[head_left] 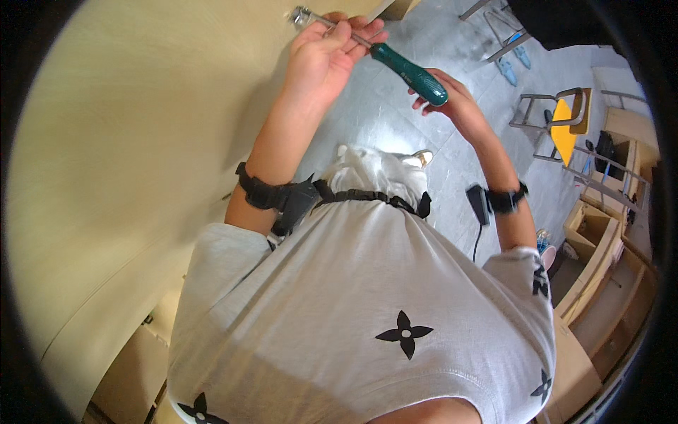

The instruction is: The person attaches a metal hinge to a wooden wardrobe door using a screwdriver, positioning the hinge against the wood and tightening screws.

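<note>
Evidently we are holding a screwdriver [411,73] with a dark green handle up in front of us, above the grey floor [378,116], slanting from upper left to lower right. Our left hand [325,53] is clamping on its metal shaft, the thumb lying along one side and the fingers curling around the other. Past that grip, a small shiny piece [302,15], partly clear, is sitting at the far end of the shaft; its exact kind we cannot tell. Our right hand [455,102] is reaching in behind the butt of the handle, its fingers loosely bent and partly hidden, and we cannot tell whether it is closing on the handle or only hovering beside it. We are wearing a black strap [265,191] around the left forearm, another black strap [504,202] around the right, a black belt [367,196] and a white T-shirt [367,275] bearing dark flower shapes. To our left a broad pale wooden surface [141,106] is filling the view. Off to the right, a yellow chair [563,134] with metal legs is standing near some wooden units [593,283], while light blue slippers [506,71] are lying farther up the floor.
</note>
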`<state>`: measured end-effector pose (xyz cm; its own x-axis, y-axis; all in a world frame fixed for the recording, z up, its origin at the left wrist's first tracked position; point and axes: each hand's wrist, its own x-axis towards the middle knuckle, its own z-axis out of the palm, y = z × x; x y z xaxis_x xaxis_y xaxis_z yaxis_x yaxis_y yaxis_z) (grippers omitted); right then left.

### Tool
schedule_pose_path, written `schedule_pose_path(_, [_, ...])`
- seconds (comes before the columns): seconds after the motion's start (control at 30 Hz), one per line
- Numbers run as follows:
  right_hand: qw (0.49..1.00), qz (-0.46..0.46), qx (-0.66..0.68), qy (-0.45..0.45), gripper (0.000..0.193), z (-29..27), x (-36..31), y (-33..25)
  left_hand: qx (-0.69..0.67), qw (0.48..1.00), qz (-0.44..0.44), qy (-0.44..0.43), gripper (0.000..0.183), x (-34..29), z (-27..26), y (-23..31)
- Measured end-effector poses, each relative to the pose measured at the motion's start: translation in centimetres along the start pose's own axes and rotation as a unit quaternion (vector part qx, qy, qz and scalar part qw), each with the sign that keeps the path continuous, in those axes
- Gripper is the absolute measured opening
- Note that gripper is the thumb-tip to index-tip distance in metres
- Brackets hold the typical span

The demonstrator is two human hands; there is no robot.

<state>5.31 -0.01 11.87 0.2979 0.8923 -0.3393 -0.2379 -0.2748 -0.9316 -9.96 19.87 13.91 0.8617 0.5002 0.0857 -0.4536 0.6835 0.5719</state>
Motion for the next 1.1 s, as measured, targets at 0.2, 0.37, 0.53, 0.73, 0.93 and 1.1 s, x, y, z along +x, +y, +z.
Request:
schedule_pose_path(0.2, [0.952, -0.231, -0.133, 0.151, 0.035, 7.0, -5.2, -4.8, -0.017, 0.999, -0.014, 0.03, 0.007, -0.5, 1.2, 0.4])
schedule_pose_path(0.37, [0.807, -0.347, -0.372, 0.299, 0.023, 9.2, -4.6, -4.5, 0.001, 1.0, -0.007, 0.029, 0.01, -0.7, 0.7, 0.3])
schedule_pose_path(0.53, [0.985, 0.03, 0.135, 0.108, 0.027, 7.4, -4.8, -4.6, -0.028, 0.999, -0.021, 0.008, 0.018, -1.2, 0.2, 0.6])
schedule_pose_path(0.73, [0.759, -0.366, -0.478, 0.246, 0.038, 9.8, -3.3, -4.0, -0.01, 0.999, 0.005, 0.031, 0.017, -1.4, 0.1, 0.4])
schedule_pose_path(0.93, [0.877, -0.248, -0.362, 0.196, 0.04, 9.3, -3.2, -5.2, -0.018, 0.997, -0.004, 0.072, 0.013, -1.2, 1.1, 1.2])
schedule_pose_path(1.1, [0.763, -0.371, -0.485, 0.211, 0.042, 10.1, -2.8, -6.3, -0.007, 0.996, 0.002, 0.093, 0.01, -1.4, 0.8, 0.9])
